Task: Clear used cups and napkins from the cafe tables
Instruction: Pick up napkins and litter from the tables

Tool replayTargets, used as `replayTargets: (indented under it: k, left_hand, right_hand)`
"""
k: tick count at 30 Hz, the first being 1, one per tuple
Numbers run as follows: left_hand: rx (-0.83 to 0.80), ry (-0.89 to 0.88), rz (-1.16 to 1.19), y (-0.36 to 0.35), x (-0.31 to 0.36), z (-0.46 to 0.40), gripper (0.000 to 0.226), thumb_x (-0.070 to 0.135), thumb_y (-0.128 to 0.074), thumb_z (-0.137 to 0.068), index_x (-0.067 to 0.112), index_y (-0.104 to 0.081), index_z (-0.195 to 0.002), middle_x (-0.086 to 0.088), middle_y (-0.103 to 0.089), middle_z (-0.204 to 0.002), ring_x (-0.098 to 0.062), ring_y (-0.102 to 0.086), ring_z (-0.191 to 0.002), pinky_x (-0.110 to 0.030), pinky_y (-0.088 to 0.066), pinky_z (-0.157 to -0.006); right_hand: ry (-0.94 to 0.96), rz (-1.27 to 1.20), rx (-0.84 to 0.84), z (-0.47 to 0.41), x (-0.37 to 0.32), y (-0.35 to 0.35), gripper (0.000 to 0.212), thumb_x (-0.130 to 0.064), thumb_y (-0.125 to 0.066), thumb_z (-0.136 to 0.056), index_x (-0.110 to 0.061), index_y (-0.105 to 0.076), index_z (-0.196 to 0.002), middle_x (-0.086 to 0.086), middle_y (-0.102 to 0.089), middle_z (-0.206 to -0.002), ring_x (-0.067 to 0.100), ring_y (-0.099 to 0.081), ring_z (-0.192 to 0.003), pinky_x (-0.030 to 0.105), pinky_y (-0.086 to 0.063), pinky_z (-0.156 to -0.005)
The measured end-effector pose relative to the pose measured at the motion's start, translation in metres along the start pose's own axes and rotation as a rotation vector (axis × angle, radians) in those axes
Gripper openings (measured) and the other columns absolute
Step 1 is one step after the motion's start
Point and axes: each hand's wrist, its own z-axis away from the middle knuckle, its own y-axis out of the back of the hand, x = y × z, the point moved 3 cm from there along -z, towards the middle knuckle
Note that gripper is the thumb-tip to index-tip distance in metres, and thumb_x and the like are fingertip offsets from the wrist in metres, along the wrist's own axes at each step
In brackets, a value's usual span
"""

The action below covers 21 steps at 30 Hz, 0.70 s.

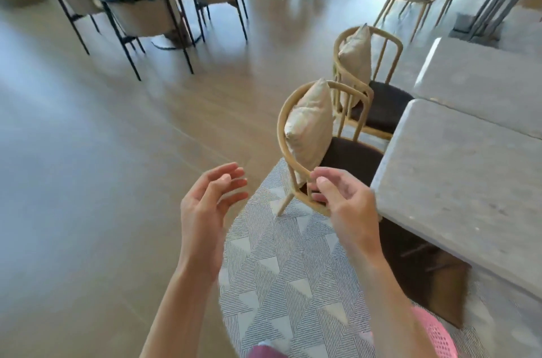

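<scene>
Cafe floor and a patterned rug [281, 266] spread under us, with a pale stone bench [457, 181] along the right. Our left hand [202, 205] hangs loosely spread and holds nothing; our right hand [343, 199] curls its fingers near the chair [289, 135] rail, whether touching we cannot tell. No cups or napkins show on either bench, so we risk bumping the chair while searching.

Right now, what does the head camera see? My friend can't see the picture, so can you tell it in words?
Two bare hands reach forward, holding nothing: the left hand open over the floor, the right hand loosely curled in front of a wooden chair with a beige cushion. The chair faces a grey stone table on a patterned rug; no cups or napkins show.
</scene>
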Motion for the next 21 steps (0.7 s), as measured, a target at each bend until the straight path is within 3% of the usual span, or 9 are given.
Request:
replayTargets:
  k: [9,15,21]
  left_hand:
    - [0.063,-0.097,-0.025,0.035,0.043,-0.068,0.024,0.021,-0.059,-0.086,0.022,-0.082,-0.094,-0.011,-0.077,-0.105,-0.026,-0.073,-0.098,-0.031,-0.059,-0.081]
    - [0.062,-0.19,-0.081,0.005,0.066,-0.157,0.023,0.021,-0.059,-0.086,0.024,-0.082,-0.091,-0.01,-0.077,-0.105,-0.024,-0.073,-0.098,-0.029,-0.058,-0.08]
    - [0.07,-0.268,-0.1,-0.046,0.113,-0.267,0.022,0.02,-0.06,-0.086,0.023,-0.081,-0.092,-0.01,-0.077,-0.105,-0.027,-0.073,-0.099,-0.035,-0.057,-0.084]
  right_hand:
    - [0.046,-0.054,-0.098,-0.069,-0.034,-0.084,0.016,-0.015,-0.061,-0.1,-0.016,-0.076,-0.106,-0.002,-0.079,-0.091,0.016,-0.074,-0.089,0.03,-0.061,-0.087]
    - [0.101,-0.181,-0.125,-0.166,-0.055,-0.118,0.017,-0.01,-0.058,-0.102,-0.01,-0.074,-0.109,0.0,-0.079,-0.095,0.017,-0.075,-0.09,0.023,-0.06,-0.078]
    - [0.117,-0.36,-0.166,-0.288,-0.103,-0.156,0.018,-0.003,-0.056,-0.102,-0.004,-0.072,-0.107,0.01,-0.079,-0.099,0.029,-0.076,-0.089,0.032,-0.063,-0.079]
